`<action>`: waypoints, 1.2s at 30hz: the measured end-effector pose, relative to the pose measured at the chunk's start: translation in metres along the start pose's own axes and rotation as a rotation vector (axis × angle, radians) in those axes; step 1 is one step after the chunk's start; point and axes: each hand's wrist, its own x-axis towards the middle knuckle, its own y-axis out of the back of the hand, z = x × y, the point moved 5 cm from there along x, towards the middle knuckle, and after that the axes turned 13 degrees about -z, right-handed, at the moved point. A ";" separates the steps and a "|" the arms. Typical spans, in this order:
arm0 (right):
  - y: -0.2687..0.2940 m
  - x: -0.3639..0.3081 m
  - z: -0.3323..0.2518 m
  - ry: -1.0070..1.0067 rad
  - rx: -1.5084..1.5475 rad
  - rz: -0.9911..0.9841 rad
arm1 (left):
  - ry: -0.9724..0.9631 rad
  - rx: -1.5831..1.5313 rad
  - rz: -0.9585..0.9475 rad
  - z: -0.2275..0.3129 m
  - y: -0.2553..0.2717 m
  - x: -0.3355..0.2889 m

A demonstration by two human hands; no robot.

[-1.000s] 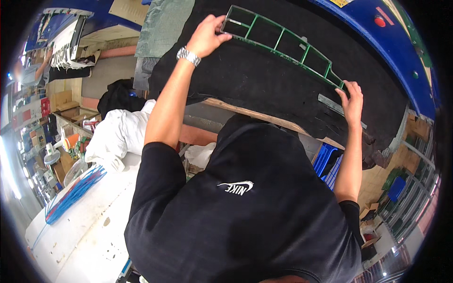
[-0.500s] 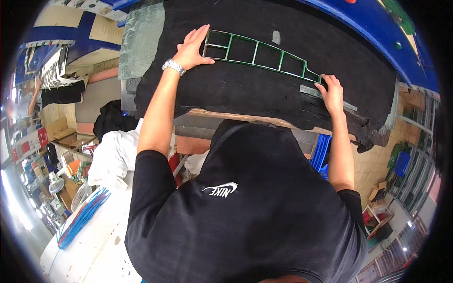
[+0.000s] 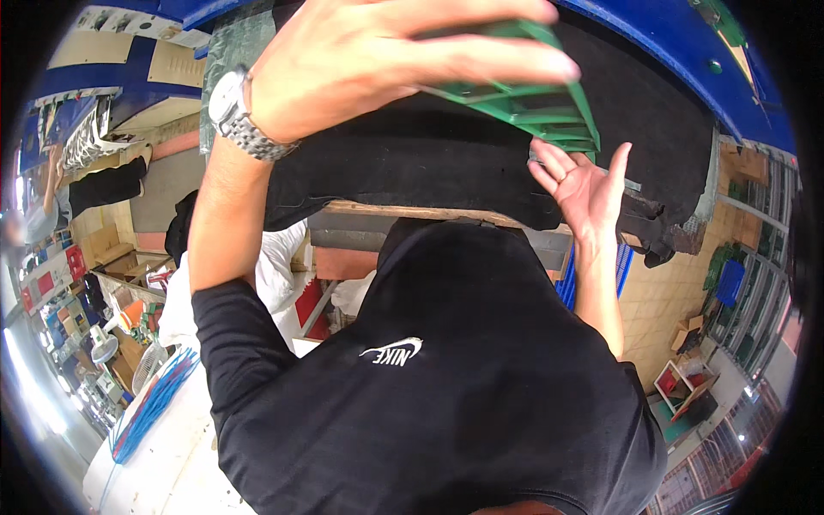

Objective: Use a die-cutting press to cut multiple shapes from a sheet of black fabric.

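A green frame-like cutting die (image 3: 586,116), with cross bars inside, is lifted and tilted above a black sheet of material (image 3: 386,163). My left hand (image 3: 343,69) is raised close to the camera and blurred, with its fingers around the upper part of the die, which it partly hides. My right hand (image 3: 588,193) lies palm up at the lower end of the die. Its thumb stands well apart and its fingertips touch or nearly touch the die; the exact contact is unclear.
The black sheet covers a work surface with a wooden front edge (image 3: 429,210). A blue machine frame (image 3: 669,69) curves along the far right. White cloth (image 3: 279,266) lies at the left, near a bundle of blue cords (image 3: 154,412). Another person is at work far left.
The die lay flat on the black sheet with a hand at each end. Now it is lifted and tilted, my left hand has risen toward the camera, and my right hand has turned palm up.
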 end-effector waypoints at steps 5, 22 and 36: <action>-0.003 0.005 -0.005 0.255 0.060 0.209 | -0.228 -0.132 0.136 0.050 -0.007 0.007; -0.102 -0.002 -0.096 0.627 -1.871 -0.191 | 1.257 -1.052 0.266 0.045 -0.194 -0.200; -0.043 0.125 0.059 0.126 -2.405 -0.535 | 1.187 -0.732 -0.033 0.041 -0.206 -0.216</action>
